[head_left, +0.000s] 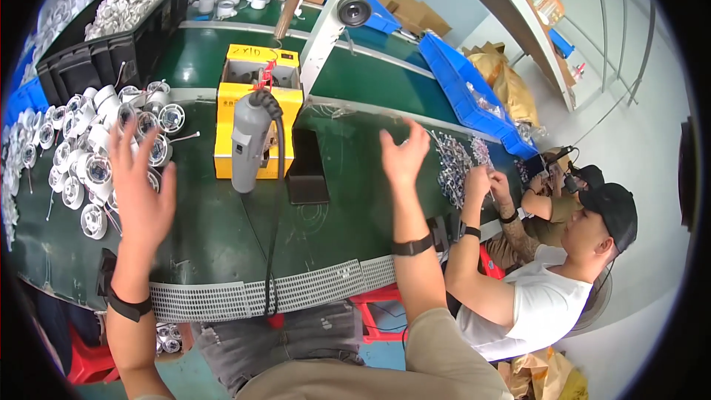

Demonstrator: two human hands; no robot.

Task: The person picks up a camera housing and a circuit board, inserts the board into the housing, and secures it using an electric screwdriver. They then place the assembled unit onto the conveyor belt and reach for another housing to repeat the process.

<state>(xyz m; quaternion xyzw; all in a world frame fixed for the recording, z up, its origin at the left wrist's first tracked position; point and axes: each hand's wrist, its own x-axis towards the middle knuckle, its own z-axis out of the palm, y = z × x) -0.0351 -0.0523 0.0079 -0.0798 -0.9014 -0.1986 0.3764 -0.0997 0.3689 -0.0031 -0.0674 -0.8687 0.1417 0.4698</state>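
My left hand (141,192) is raised with its fingers spread and nothing in it. It is in front of a heap of white round housings (98,170) with thin wires, partly covering them. My right hand (405,154) is also raised and empty, thumb and fingers apart, above the green bench (348,215). Between the hands a grey cylindrical tool (250,144) with a black cable stands upright before a yellow box (226,107). A black phone (307,170) lies to the right of the box.
A black crate (89,55) of small white parts stands at the back left. Blue trays (463,92) are at the far right. Beside me a person in a white shirt (518,304) handles small pieces near a wire pile (453,167). A grey slotted strip (296,292) runs along the front edge.
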